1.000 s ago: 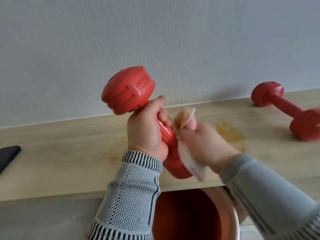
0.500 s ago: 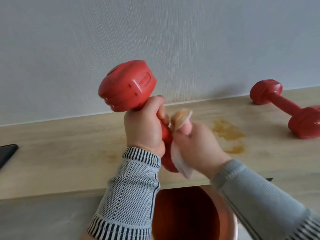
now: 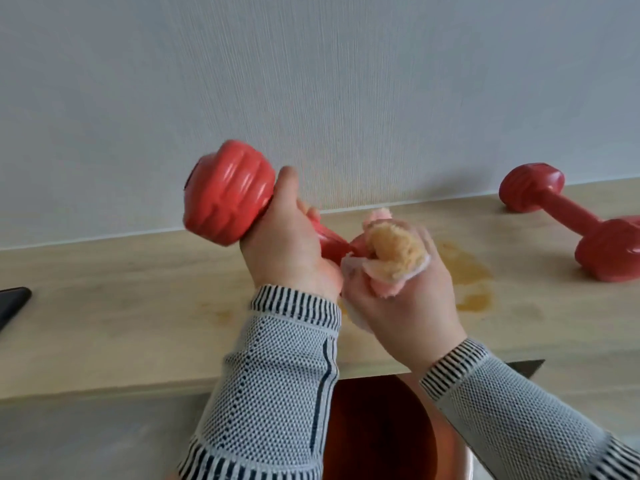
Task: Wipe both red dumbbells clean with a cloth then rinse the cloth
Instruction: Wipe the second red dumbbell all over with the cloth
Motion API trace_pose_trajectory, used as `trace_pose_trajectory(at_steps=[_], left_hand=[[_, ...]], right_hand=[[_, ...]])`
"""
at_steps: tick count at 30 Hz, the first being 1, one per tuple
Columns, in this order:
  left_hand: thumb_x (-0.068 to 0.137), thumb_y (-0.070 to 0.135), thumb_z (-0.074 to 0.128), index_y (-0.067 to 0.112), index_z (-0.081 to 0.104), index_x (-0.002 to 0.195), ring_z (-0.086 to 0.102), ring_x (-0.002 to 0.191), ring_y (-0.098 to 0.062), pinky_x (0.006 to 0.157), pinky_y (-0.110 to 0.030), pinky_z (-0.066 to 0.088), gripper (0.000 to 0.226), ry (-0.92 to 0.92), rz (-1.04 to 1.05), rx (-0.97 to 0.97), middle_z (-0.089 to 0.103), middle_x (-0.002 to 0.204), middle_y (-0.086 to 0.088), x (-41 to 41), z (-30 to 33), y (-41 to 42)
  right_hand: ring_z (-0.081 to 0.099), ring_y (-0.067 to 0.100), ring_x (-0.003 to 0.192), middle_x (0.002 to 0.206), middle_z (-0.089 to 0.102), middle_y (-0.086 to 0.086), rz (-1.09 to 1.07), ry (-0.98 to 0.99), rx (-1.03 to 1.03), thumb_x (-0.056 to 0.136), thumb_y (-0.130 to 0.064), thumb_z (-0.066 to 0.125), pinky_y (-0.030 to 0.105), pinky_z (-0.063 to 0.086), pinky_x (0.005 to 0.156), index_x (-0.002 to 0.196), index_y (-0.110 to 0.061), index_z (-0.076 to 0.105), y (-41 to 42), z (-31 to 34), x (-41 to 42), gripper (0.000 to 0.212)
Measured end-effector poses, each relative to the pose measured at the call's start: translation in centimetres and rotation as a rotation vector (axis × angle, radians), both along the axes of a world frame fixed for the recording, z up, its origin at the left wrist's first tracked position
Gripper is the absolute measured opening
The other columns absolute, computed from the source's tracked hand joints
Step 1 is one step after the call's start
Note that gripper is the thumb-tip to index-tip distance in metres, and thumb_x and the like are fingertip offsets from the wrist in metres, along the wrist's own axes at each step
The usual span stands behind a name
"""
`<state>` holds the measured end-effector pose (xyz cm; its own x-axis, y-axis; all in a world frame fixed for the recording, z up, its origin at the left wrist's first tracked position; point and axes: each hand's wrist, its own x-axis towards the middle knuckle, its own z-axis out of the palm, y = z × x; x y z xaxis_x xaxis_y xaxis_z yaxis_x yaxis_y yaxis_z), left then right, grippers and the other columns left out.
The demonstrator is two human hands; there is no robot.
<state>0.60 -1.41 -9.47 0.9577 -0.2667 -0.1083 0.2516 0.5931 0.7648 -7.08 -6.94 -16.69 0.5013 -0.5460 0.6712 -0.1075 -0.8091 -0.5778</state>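
One basin (image 3: 446,455) sits below the shelf edge, its contents unclear. Your left hand (image 3: 287,251) grips the raised dumbbell (image 3: 228,197), angled upper-left to lower-right; your right hand (image 3: 405,299) clutches the cloth (image 3: 394,254) over its lower end. The second dumbbell (image 3: 568,216) lies on the shelf (image 3: 104,306).

Held dumbbell (image 3: 230,197): lower head hidden behind cloth (image 3: 394,252) and right hand (image 3: 403,299); bar mostly covered by left hand (image 3: 287,247). Second dumbbell (image 3: 568,226), dark object (image 3: 12,301) and red basin (image 3: 377,431) were cut by frame edges.
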Motion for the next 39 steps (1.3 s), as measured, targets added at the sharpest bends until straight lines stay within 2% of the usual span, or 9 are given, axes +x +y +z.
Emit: trace_pose_trajectory(at_steps=[3,9,13,15,20,24,28,34,39], left_hand=[[0.086,0.021,0.070,0.024,0.046,0.064,0.038,0.049,-0.009,0.054,-0.026,0.037,0.033,-0.069,-0.078,-0.057,0.038,0.054,0.007,-0.1,-0.2,0.5],[0.066,0.015,0.078,0.021,0.046,0.050,0.036,0.040,-0.008,0.051,-0.024,0.036,0.037,-0.407,-0.686,-0.223,0.037,0.043,0.009,-0.2,-0.4,1.9],[0.072,0.017,0.076,0.020,0.044,0.053,0.037,0.038,-0.006,0.051,-0.023,0.034,0.037,-0.384,-0.724,-0.200,0.038,0.042,0.009,-0.1,-0.4,2.1],[0.081,0.020,0.069,0.022,0.043,0.054,0.035,0.039,-0.007,0.050,-0.023,0.032,0.038,-0.288,-0.513,-0.085,0.036,0.044,0.009,0.0,-0.2,1.7],[0.089,0.017,0.068,0.021,0.044,0.058,0.037,0.035,-0.005,0.040,-0.017,0.031,0.039,-0.046,-0.023,-0.008,0.038,0.042,0.010,0.6,-0.4,0.9],[0.087,0.019,0.067,0.022,0.043,0.062,0.035,0.038,-0.007,0.046,-0.022,0.031,0.035,-0.089,-0.094,-0.032,0.035,0.047,0.008,0.6,-0.9,1.2],[0.079,0.024,0.067,0.021,0.043,0.051,0.032,0.038,-0.007,0.053,-0.025,0.033,0.037,-0.225,-0.497,-0.146,0.033,0.043,0.008,0.4,-0.4,1.8],[0.079,0.011,0.069,0.019,0.049,0.041,0.038,0.038,-0.014,0.044,-0.020,0.033,0.043,-0.413,-0.452,0.069,0.040,0.041,0.002,-1.1,-1.1,0.8],[0.084,0.010,0.070,0.014,0.066,0.062,0.041,0.037,-0.022,0.046,-0.030,0.034,0.022,-0.580,-0.638,0.236,0.046,0.046,-0.010,-1.3,-0.2,1.0]], right_hand=[[0.059,0.007,0.089,0.091,0.066,-0.007,0.041,0.012,0.155,0.072,-0.043,0.053,0.011,0.041,0.077,0.089,-0.018,0.068,0.2,0.7,-0.2,0.034],[0.057,0.012,0.049,0.050,0.057,0.003,0.602,0.013,1.353,0.090,-0.003,0.048,0.026,0.047,0.059,0.050,-0.013,0.058,-2.4,3.9,-1.0,0.042],[0.057,0.011,0.046,0.053,0.055,0.004,0.711,-0.014,1.553,0.071,-0.001,0.059,0.023,0.049,0.055,0.046,-0.013,0.060,-1.6,4.1,-0.7,0.027],[0.053,0.020,0.059,0.065,0.054,0.008,0.597,0.071,1.296,0.064,-0.010,0.064,0.036,0.044,0.066,0.051,-0.017,0.062,-1.4,4.2,-1.1,0.015],[0.062,0.028,0.087,0.096,0.067,0.007,0.070,0.295,-0.064,0.076,-0.028,0.050,0.030,0.048,0.077,0.097,-0.009,0.066,1.8,2.0,-0.9,0.032],[0.064,0.022,0.083,0.088,0.069,0.002,0.150,0.207,0.331,0.077,-0.029,0.058,0.028,0.047,0.075,0.088,-0.011,0.068,0.5,1.7,-0.2,0.023],[0.063,0.013,0.062,0.065,0.064,0.001,0.829,0.191,1.077,0.072,-0.016,0.062,0.023,0.050,0.059,0.070,-0.013,0.064,-2.5,3.9,-2.0,0.004],[0.069,0.005,0.083,0.086,0.074,-0.006,0.698,0.586,0.453,0.075,-0.024,0.078,0.032,0.056,0.082,0.089,-0.019,0.072,-1.3,4.0,-2.2,0.017],[0.069,0.015,0.070,0.071,0.071,0.003,0.374,0.224,0.330,0.072,-0.021,0.077,0.042,0.056,0.069,0.073,-0.013,0.066,-0.3,2.5,-1.5,0.013]])
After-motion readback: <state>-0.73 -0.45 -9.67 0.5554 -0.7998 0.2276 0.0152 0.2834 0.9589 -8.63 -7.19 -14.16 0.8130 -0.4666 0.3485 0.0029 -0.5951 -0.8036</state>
